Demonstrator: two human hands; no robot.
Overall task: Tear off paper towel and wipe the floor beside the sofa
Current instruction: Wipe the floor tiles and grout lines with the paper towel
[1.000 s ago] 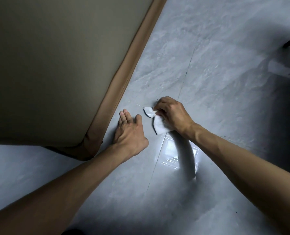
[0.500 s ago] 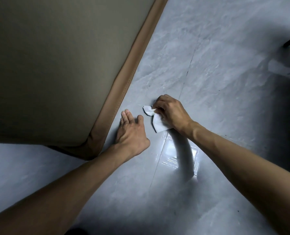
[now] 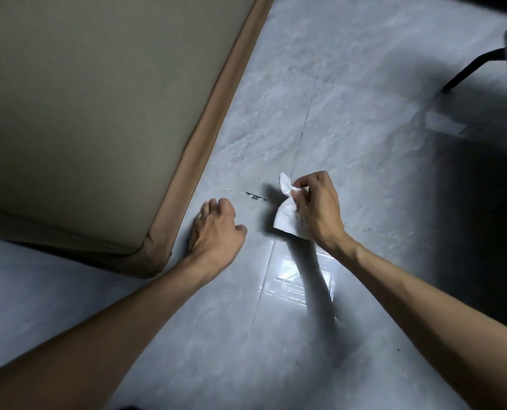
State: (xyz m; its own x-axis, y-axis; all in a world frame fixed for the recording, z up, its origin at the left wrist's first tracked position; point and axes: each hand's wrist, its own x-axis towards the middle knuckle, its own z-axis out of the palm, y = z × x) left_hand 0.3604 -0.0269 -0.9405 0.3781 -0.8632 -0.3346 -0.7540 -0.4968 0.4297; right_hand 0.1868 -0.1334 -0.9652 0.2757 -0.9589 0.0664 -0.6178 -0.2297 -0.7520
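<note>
Paper towel (image 3: 285, 216) is crumpled white, near frame centre, a touch to 3 o'clock, over the grey tile floor (image 3: 350, 128); can't tell if its lower edge touches the tile. Your right hand (image 3: 317, 208) has it: fingers curled, thumb and fingertips pinching the top twist, the rest hanging under the palm. Dark scuff marks (image 3: 255, 197) sit on the tile just at 9 o'clock of the towel. Further at 9 o'clock, your left hand (image 3: 216, 229) is down by the sofa (image 3: 83, 113) corner, fingers curled under, holding nothing. Light glare (image 3: 290, 276) at 6 o'clock. Black furniture leg (image 3: 471, 69) at 2 o'clock.
</note>
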